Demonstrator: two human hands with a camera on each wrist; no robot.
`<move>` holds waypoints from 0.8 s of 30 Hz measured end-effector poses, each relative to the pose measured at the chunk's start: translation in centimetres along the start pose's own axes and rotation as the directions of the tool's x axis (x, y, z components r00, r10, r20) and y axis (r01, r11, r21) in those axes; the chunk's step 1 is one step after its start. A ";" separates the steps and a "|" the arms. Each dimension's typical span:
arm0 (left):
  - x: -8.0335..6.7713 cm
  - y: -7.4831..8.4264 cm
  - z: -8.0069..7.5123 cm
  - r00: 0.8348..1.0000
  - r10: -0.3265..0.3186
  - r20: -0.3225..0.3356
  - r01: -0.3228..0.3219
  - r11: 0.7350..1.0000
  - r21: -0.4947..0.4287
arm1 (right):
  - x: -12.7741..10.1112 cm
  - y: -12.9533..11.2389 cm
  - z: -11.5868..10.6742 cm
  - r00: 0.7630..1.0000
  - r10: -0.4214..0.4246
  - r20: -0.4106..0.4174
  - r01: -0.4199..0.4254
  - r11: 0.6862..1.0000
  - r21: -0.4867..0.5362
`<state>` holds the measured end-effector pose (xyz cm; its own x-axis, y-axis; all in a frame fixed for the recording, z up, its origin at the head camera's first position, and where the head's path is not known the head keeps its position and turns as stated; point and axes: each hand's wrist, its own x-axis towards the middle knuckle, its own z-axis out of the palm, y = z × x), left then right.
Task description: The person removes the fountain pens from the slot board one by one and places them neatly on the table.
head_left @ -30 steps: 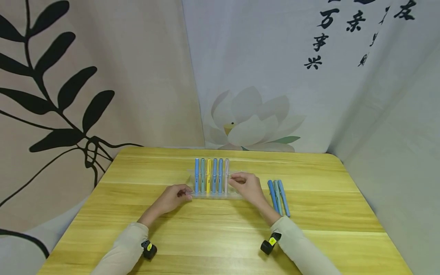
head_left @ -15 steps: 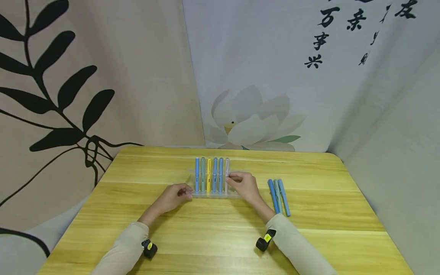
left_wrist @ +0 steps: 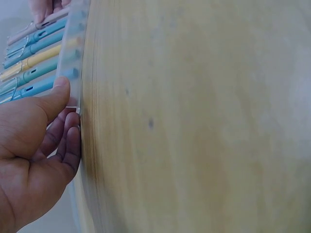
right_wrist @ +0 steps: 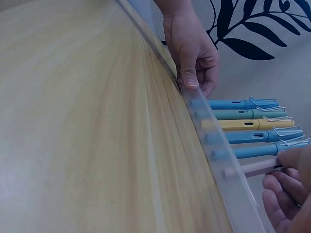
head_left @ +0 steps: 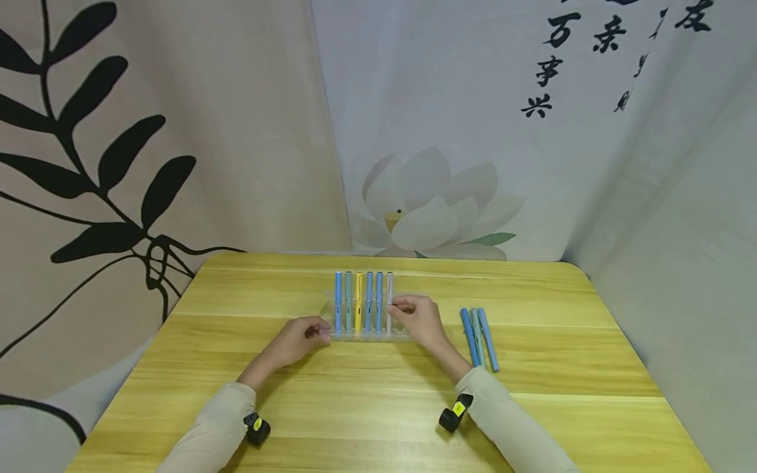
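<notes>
While the left hand (head_left: 298,341) pinches the near-left corner of the clear pen rack (head_left: 408,335), apparently to keep it from sliding, the right hand (head_left: 416,318) curls its fingertips on the pale pink pen (head_left: 389,295) at the rack's right end; so the head view shows it. Five more pens fill the slots toward 9 o'clock from the pink one, and three loose blue pens (head_left: 480,338) lie together at 3 o'clock of the rack on the wooden table (head_left: 378,420).

From the left wrist, the thumb (left_wrist: 57,97) presses the rack's edge (left_wrist: 73,58) with fingers curled beneath, a steadying grip.

From the right wrist, the pink pen (right_wrist: 255,167) rests in the last slot with the fingers (right_wrist: 291,187) closed on its clip end; whether it is fully seated is hard to tell, since the rack's wall blurs the tip.
</notes>
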<state>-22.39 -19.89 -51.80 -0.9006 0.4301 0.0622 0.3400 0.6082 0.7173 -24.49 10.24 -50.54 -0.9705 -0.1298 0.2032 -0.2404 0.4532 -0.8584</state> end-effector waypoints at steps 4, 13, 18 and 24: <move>0.0 0.0 0.0 1.000 -0.002 0.000 0.002 1.000 0.001 | 0.0 -0.2 -0.1 1.000 -0.002 -0.018 0.003 1.000 0.021; 0.0 -0.1 0.1 1.000 -0.006 -0.001 0.006 1.000 -0.002 | -0.3 -1.7 -1.1 0.998 -0.026 -0.053 0.030 0.997 0.075; 0.0 -0.2 0.2 1.000 -0.007 -0.002 0.007 1.000 0.005 | -0.6 -2.4 -2.1 0.997 -0.035 -0.071 0.039 0.997 0.063; 0.0 -0.1 0.2 1.000 0.000 -0.002 0.000 1.000 0.002 | -1.0 -2.7 -3.7 0.995 -0.021 -0.094 0.026 0.998 0.052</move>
<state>-22.38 -19.84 -52.01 -0.9011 0.4288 0.0638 0.3406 0.6091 0.7162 -22.95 12.40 -46.73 -0.9627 -0.0560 0.2648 -0.2645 0.4028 -0.8763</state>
